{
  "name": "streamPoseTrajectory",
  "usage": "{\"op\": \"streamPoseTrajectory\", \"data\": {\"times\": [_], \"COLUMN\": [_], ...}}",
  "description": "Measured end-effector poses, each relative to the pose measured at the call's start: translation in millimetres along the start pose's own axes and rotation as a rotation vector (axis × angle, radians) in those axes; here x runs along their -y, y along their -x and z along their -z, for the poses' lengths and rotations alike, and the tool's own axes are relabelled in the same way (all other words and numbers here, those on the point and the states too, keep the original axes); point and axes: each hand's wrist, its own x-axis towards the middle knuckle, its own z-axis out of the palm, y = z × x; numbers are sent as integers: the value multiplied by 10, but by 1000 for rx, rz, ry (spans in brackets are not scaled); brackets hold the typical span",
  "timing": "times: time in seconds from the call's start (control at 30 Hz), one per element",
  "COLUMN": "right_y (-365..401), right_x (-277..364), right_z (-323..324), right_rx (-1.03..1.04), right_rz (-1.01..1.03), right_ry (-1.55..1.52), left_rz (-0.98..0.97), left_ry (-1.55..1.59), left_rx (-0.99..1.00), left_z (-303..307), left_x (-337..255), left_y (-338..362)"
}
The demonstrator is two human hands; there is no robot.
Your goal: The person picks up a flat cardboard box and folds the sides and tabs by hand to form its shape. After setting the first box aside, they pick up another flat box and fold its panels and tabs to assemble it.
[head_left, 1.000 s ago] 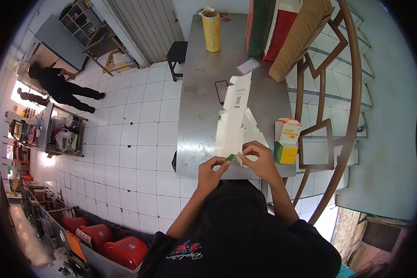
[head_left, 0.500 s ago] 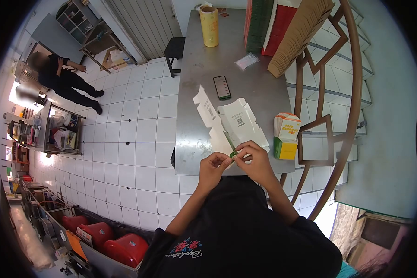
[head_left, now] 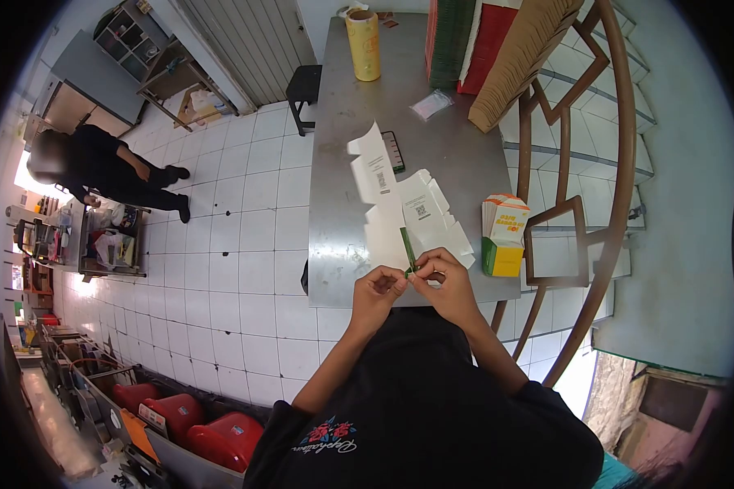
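Note:
My left hand (head_left: 378, 290) and my right hand (head_left: 442, 277) meet at the near edge of the metal table (head_left: 334, 236). Both pinch the lower end of a flat cardboard piece (head_left: 386, 183), white inside, with a narrow green flap (head_left: 407, 244) standing up along its fold. Printed text and small codes show on the white panels. The left panel leans up and partly covers a phone (head_left: 394, 151). To the right stands a small stack of folded yellow, green and orange boxes (head_left: 504, 236).
Farther back are a yellow roll (head_left: 364, 49), a clear plastic packet (head_left: 431, 105) and tall stacks of brown cardboard (head_left: 522, 65). A brown railing (head_left: 624, 147) borders the table's right side. Another person (head_left: 106, 167) stands at the far left by a cart (head_left: 110, 236).
The left panel has swung upward and to the right, now overlapping the phone. My hands stay almost in place. The other person has shifted and bent toward the cart.

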Motion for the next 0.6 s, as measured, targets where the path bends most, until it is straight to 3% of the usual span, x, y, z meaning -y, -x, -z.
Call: {"op": "streamPoseTrajectory", "data": {"times": [0.2, 0.4, 0.5, 0.6], "right_y": [33, 43, 26, 5], "right_x": [3, 52, 118, 154], "right_z": [-39, -131, -156, -147], "right_rx": [31, 89, 126, 144], "right_rz": [-103, -46, 7, 124], "right_ry": [-156, -112, -55, 203], "left_rz": [116, 3, -14, -42], "left_ry": [-40, 27, 82, 57], "left_rx": [-32, -85, -126, -103], "left_z": [56, 68, 75, 123], "left_x": [-84, -15, -25, 6], "left_y": [12, 0, -16, -24]}}
